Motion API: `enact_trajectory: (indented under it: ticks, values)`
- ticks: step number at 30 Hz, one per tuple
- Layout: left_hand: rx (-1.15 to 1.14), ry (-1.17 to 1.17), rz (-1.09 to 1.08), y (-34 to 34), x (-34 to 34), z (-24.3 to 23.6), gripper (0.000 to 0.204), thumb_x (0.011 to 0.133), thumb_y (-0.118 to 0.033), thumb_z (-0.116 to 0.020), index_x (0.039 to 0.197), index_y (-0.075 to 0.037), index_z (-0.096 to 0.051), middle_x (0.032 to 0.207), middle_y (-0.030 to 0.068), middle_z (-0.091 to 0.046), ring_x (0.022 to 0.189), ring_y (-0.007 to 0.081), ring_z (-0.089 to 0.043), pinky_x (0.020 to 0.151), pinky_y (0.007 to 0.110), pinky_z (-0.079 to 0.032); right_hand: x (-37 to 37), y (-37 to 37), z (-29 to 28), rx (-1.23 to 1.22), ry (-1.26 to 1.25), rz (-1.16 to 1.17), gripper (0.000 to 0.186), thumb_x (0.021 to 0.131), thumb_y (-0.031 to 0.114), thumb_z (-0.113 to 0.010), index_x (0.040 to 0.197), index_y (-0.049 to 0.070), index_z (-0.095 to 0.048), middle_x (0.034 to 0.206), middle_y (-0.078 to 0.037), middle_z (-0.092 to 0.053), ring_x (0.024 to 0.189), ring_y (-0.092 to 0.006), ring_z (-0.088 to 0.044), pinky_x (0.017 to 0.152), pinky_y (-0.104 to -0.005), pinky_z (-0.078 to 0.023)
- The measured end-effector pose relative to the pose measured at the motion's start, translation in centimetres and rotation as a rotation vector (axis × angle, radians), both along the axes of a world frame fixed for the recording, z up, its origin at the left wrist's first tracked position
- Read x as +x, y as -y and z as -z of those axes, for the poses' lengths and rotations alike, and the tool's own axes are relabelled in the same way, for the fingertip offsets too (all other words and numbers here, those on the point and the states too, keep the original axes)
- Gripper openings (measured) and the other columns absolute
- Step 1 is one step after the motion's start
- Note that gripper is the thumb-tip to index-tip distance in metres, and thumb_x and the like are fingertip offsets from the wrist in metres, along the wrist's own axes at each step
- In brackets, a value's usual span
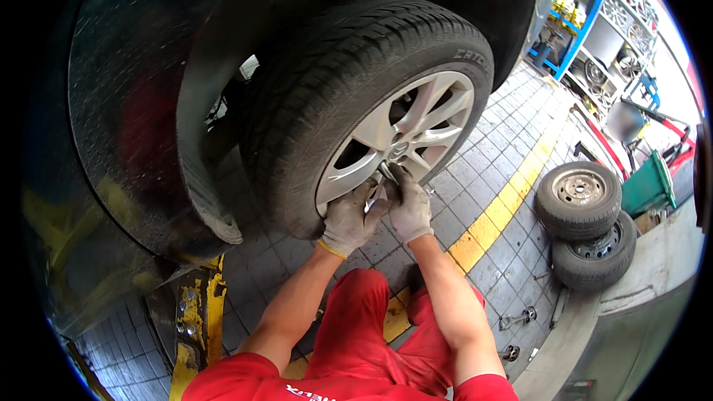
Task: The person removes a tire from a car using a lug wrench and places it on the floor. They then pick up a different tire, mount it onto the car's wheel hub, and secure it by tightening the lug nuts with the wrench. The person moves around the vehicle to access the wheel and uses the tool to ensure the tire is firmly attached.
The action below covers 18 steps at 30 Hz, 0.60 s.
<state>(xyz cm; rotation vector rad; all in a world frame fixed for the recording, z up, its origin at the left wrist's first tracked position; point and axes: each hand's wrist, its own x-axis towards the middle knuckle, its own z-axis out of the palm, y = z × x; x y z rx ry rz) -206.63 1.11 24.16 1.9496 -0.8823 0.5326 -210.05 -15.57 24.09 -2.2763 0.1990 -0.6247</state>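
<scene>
A car wheel hangs in the wheel arch of a dark car, with a black tire (297, 126) around a silver alloy rim (375, 134). Both my hands wear greyish work gloves and are at the lower part of the rim, close together. My left hand (350, 221) is curled at the rim's lower edge, and what its fingers hold, if anything, is hidden. Just below the hub cap (399, 151), my right hand (408, 206) has its fingers bent together around something small and shiny, too small to name.
A worn yellow lift arm (199, 319) stands under the car at the left. Two spare wheels (579, 197) are stacked at the right, near a green bin (648, 184). A blue shelf (587, 22) stands behind. Metal parts (520, 318) lie on the tiled floor beside my knee.
</scene>
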Motion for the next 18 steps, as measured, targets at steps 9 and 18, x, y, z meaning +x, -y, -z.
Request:
enact_trajectory:
  ticks: [9, 18]
  values:
    - [0.014, -0.127, 0.06, 0.4, -0.2, 0.1, 0.054, 0.113, -0.048, -0.051, 0.127, 0.0, -0.072, 0.117, 0.024, -0.075, 0.111, 0.0458, -0.071, 0.095, 0.051, -0.056, 0.9, -0.6, 0.0, 1.517, -0.207, -0.048, 0.044, 0.111, 0.044, -0.06, 0.125, 0.003, -0.067, 0.094, -0.012, -0.074, 0.087, -0.0337, -0.072, 0.084, -0.0477, -0.061]
    - [-0.019, -0.185, 0.028, 0.2, 0.7, 1.6, 0.064, 0.112, -0.054, -0.049, 0.134, 0.002, -0.071, 0.122, 0.0284, -0.074, 0.116, 0.0473, -0.071, 0.101, 0.052, -0.056, 0.1, 0.2, -0.5, -0.301, 0.147, -0.014, 0.039, 0.104, 0.029, -0.067, 0.139, 0.01, -0.066, 0.107, -0.023, -0.075, 0.1, -0.0458, -0.072, 0.089, -0.0556, -0.058]
